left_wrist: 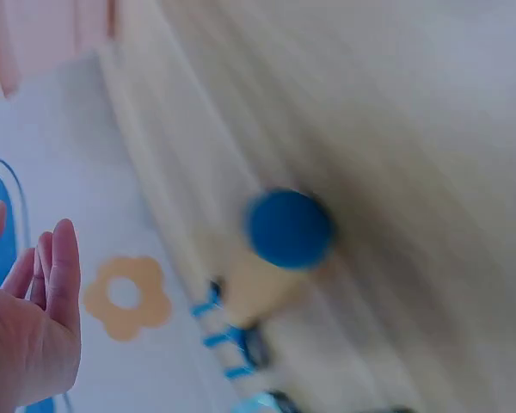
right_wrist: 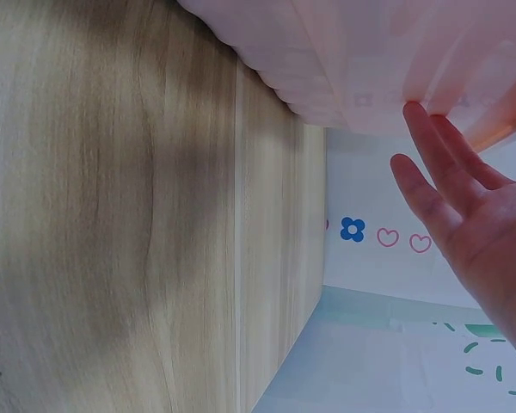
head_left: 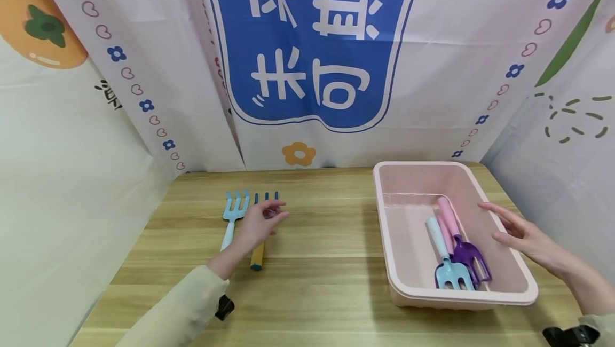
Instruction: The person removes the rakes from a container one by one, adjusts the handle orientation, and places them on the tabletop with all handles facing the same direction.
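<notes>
Over the left part of the table, my left hand [head_left: 258,223] hovers with loosely bent fingers and nothing in its grasp. Partly hidden beneath it is a hand rake with a yellow handle [head_left: 258,256] and dark blue tines; its blue handle end [left_wrist: 291,229] looms large and blurred in the left wrist view. A light blue hand rake [head_left: 231,214] lies just left of it. My right hand [head_left: 528,236] is at the right rim of a pink plastic tub [head_left: 383,219], fingers extended, fingertips right at its outer wall in the right wrist view.
Inside the tub lie a light blue garden fork [head_left: 451,272], a purple fork [head_left: 468,253] with a pink handle, and another pink handle [head_left: 446,235] between them. A printed cloth [head_left: 432,96] hangs behind the wooden table [head_left: 326,272] and along both sides.
</notes>
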`<state>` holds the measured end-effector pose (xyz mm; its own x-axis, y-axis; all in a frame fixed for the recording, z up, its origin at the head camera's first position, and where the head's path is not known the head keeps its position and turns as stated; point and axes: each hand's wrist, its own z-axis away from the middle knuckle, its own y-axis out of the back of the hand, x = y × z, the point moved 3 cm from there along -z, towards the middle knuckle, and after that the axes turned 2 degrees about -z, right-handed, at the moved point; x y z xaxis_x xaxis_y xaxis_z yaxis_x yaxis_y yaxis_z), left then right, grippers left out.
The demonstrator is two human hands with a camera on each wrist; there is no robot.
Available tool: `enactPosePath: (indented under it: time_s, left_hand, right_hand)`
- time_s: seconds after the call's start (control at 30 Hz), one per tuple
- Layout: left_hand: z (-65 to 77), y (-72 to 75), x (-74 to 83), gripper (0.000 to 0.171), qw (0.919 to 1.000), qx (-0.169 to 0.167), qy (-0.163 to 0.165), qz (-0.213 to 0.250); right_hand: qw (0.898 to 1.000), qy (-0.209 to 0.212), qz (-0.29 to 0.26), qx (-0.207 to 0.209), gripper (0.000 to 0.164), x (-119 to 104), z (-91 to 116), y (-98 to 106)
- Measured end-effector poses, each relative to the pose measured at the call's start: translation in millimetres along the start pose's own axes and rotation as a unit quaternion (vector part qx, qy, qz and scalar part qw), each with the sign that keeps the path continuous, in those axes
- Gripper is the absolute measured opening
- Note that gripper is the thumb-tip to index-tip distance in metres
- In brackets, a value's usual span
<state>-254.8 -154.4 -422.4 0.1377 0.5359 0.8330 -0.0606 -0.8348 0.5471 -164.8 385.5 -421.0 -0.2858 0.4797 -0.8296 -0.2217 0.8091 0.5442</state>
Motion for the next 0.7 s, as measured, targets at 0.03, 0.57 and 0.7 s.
enactPosePath:
  time_s: [0.03,0.57,0.7]
  left_hand:
    - [-0.1,-2.8,6.4,0.029,0.9999,-0.01,-0.005,0.006]
    - [-9.9,-46.7,104.6,0.026,0.9815,-0.145,-0.123,0.023]
    - [-14.2,-54.9,124.0,0.028,0.9725,-0.18,-0.147,0.023]
  right_hand:
    - [1.0,0.0,0.0,-0.001,0.062,0,0,0]
    - [0.999,0.031,-0.023,-0.008,0.064,-3,0,-2]
    - [0.999,0.027,-0.025,-0.011,0.065,-3,-1,-2]
